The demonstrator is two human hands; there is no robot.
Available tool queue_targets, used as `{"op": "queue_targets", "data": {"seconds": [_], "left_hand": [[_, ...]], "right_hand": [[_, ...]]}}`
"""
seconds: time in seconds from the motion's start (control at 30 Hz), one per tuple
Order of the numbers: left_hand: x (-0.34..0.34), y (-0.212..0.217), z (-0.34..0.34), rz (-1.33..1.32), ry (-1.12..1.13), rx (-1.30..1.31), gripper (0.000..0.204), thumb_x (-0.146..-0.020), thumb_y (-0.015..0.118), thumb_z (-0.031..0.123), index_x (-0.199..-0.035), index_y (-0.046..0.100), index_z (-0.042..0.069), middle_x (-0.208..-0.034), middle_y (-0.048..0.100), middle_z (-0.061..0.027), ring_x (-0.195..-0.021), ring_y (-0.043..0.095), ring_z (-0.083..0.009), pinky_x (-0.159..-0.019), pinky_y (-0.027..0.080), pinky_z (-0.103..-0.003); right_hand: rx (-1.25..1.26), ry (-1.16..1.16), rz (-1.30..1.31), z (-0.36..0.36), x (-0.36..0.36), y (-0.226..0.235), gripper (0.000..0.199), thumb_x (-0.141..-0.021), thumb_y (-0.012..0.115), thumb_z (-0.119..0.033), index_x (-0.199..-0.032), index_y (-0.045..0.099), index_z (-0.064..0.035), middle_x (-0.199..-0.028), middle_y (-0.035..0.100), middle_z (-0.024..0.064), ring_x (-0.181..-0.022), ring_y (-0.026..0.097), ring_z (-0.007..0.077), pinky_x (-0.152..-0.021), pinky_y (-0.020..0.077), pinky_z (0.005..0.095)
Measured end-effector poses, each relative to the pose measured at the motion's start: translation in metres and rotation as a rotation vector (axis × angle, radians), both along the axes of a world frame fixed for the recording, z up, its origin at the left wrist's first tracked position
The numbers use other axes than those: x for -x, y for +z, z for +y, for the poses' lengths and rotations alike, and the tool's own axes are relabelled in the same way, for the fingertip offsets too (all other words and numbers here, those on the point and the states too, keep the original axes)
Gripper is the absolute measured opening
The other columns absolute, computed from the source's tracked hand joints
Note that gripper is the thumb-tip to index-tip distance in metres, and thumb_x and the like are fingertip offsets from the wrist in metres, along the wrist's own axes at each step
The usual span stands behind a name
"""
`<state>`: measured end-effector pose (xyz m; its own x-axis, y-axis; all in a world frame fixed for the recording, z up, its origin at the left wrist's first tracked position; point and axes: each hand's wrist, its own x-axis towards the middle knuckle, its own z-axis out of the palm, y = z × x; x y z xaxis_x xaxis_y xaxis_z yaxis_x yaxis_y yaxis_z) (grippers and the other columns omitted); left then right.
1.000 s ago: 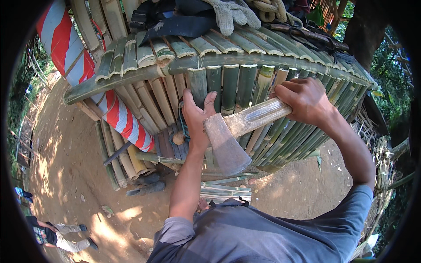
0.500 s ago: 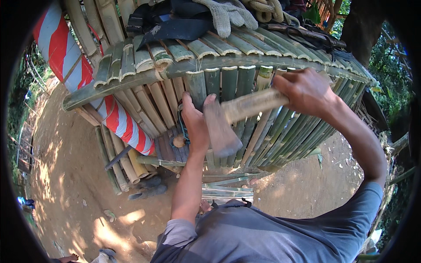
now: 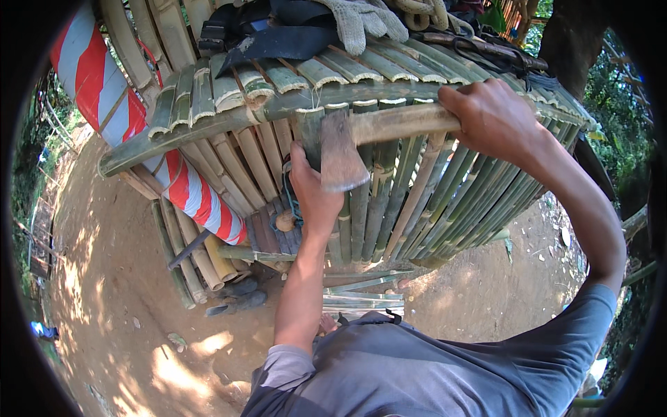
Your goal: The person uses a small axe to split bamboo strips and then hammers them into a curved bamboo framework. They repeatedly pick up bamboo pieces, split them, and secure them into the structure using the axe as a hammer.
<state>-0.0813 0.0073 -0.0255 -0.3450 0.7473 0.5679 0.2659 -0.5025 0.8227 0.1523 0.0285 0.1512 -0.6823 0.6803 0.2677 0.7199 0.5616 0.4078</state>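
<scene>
My right hand [image 3: 493, 121] is closed round the wooden handle [image 3: 403, 124] of an axe, its fist close to the top rail. The broad, worn axe head [image 3: 342, 156] hangs blade down in front of the upright slats, overlapping part of my left hand [image 3: 316, 194]. That hand grips a green bamboo slat [image 3: 310, 132] just below its cut top end; the axe head hides some of its fingers. Above runs a curved bamboo rail [image 3: 292, 102], and to the right stands a row of split bamboo slats [image 3: 431, 187].
Grey work gloves [image 3: 358, 24], a dark strap bundle [image 3: 278, 42] and thick rope [image 3: 424, 10] lie on the bamboo top. A red-and-white striped post [image 3: 194, 191] leans at left. Bamboo poles [image 3: 191, 250] and dark shoes [image 3: 240, 302] rest below on the dirt ground [image 3: 125, 264].
The axe head has risen and now hangs more upright against the slat tops. My right hand has gone up slightly; my left hand stays at the slat.
</scene>
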Motion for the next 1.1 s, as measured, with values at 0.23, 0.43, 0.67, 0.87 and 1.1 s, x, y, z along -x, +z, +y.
{"op": "queue_targets", "data": {"seconds": [0.23,0.43,0.67,0.87,1.1], "left_hand": [[-0.001,0.002,0.009,-0.004,0.040,-0.086,0.040,-0.086,0.073,0.023,-0.097,0.045,-0.004,-0.079,0.059,-0.0156,-0.071,0.050,-0.0158,-0.066,0.046,-0.034],[-0.008,0.011,-0.001,-0.083,0.070,0.036,0.026,-0.086,0.067,0.010,-0.099,0.047,-0.002,-0.085,0.057,-0.0103,-0.079,0.050,-0.0157,-0.075,0.044,-0.030],[-0.007,0.005,0.006,-0.177,0.005,-0.018,0.034,-0.087,0.070,0.016,-0.098,0.045,-0.004,-0.079,0.060,-0.0145,-0.073,0.051,-0.0150,-0.066,0.045,-0.033],[-0.001,-0.004,0.011,-0.204,-0.054,-0.023,0.031,-0.087,0.068,0.013,-0.096,0.045,-0.004,-0.078,0.060,-0.0154,-0.074,0.051,-0.0148,-0.068,0.046,-0.032],[-0.001,0.006,0.002,-0.076,-0.029,0.016,0.020,-0.084,0.062,0.003,-0.096,0.046,0.002,-0.085,0.052,-0.0031,-0.081,0.048,-0.0112,-0.073,0.043,-0.027]], "right_hand": [[0.066,-0.094,-0.022,0.005,-0.001,0.003,0.021,-0.079,0.072,-0.017,-0.093,0.063,-0.0042,-0.069,0.065,0.0124,-0.068,0.067,0.0303,-0.056,0.0527,0.0425],[0.071,0.118,-0.030,0.000,-0.009,-0.003,0.018,-0.085,0.071,-0.020,-0.095,0.064,-0.0066,-0.067,0.065,0.0095,-0.059,0.066,0.0234,-0.053,0.0539,0.0398],[0.041,0.290,-0.092,-0.002,-0.006,0.001,0.013,-0.085,0.066,-0.013,-0.091,0.064,-0.0022,-0.066,0.065,0.0126,-0.062,0.068,0.0263,-0.057,0.0548,0.0424],[0.039,0.105,-0.026,-0.002,-0.006,0.000,0.019,-0.076,0.072,-0.016,-0.091,0.064,-0.0079,-0.068,0.065,0.0106,-0.064,0.067,0.0314,-0.060,0.0540,0.0456],[0.078,-0.021,-0.013,-0.001,-0.001,0.009,0.020,-0.078,0.073,-0.019,-0.091,0.066,-0.0055,-0.067,0.065,0.0142,-0.065,0.068,0.0336,-0.062,0.0546,0.0439]]}}
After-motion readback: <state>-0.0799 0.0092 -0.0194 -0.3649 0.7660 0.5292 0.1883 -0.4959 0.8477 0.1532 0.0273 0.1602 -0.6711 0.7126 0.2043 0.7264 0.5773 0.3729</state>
